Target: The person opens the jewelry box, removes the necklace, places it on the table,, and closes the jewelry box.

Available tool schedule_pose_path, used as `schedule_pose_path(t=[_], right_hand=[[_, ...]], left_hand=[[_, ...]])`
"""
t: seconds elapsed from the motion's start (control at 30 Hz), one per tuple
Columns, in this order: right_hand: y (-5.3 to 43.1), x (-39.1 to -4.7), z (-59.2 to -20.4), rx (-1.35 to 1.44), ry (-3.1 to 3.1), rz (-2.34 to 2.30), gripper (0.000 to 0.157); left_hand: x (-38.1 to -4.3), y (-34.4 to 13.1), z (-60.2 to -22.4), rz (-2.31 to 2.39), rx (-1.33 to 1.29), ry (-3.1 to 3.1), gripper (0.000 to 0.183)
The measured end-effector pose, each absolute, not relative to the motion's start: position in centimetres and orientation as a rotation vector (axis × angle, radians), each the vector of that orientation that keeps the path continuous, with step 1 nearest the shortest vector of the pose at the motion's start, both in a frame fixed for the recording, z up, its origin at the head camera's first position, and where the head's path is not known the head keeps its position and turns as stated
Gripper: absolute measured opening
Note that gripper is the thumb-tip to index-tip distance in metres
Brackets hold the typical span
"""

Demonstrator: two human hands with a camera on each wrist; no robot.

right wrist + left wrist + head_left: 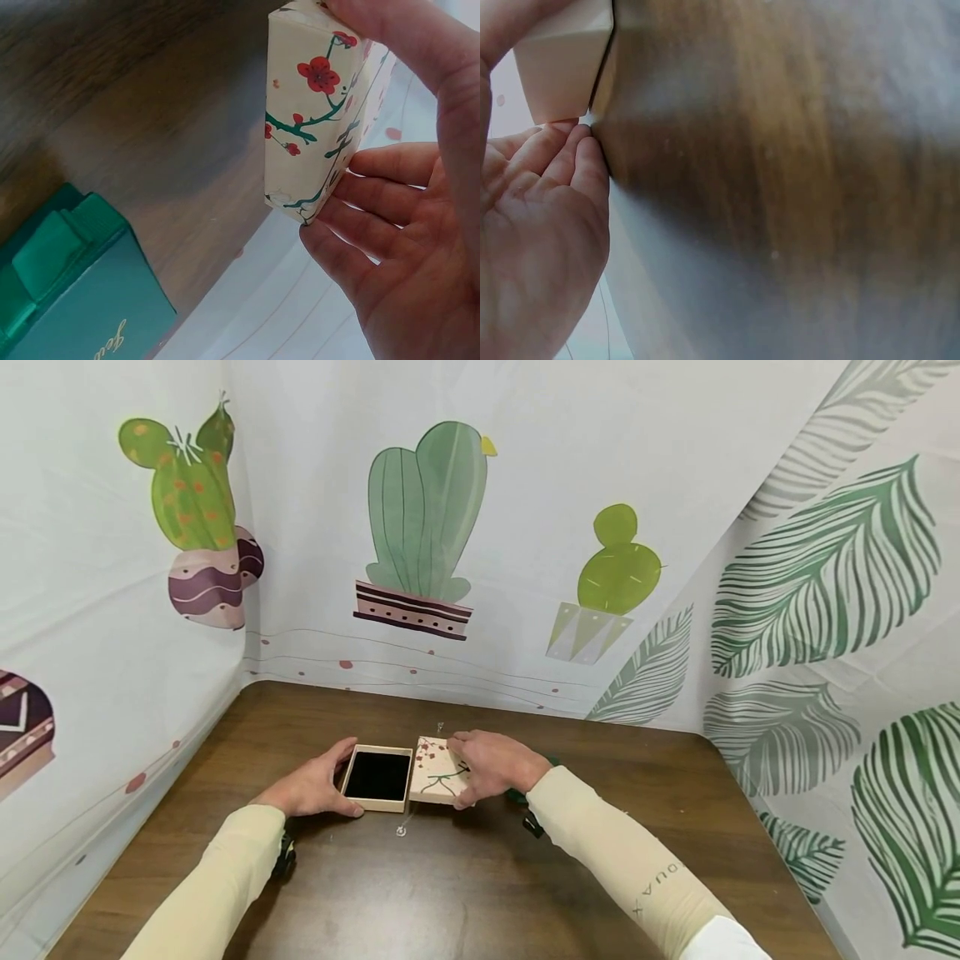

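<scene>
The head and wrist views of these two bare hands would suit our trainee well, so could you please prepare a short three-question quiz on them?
1. True or false: the square cream cardboard lid printed with red blossoms is beside the open square cream cardboard box, not on top of it.
2. Multiple choice: what does the left hand grip? A) the lid; B) the open box; C) nothing.
3. Short answer: in the right wrist view, what decorates the teal rectangular box with pale lettering?

Key: 1. True. 2. B. 3. A shiny green ribbon bow.
</scene>
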State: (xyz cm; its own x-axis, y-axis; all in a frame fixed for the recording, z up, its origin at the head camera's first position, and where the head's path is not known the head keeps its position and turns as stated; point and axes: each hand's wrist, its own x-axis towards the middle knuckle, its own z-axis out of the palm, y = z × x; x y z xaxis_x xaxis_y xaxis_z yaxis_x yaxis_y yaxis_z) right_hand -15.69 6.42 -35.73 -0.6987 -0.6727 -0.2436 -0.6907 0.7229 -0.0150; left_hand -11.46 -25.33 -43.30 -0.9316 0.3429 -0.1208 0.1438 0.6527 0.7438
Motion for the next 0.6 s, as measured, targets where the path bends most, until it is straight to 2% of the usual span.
schedule_pose_path(t=[0.33, 0.6], right_hand=[[5.7, -15.7, -35.8, -1.105, 2.696, 0.135, 0.089], [4.9, -15.6, -35.8, -1.124, 2.701, 0.117, 0.079]], left_hand=[[-11.4, -25.5, -43.5, 1.164, 0.398, 2.61, 0.129], [-11.5, -25.4, -43.5, 1.175, 0.416, 2.601, 0.128]])
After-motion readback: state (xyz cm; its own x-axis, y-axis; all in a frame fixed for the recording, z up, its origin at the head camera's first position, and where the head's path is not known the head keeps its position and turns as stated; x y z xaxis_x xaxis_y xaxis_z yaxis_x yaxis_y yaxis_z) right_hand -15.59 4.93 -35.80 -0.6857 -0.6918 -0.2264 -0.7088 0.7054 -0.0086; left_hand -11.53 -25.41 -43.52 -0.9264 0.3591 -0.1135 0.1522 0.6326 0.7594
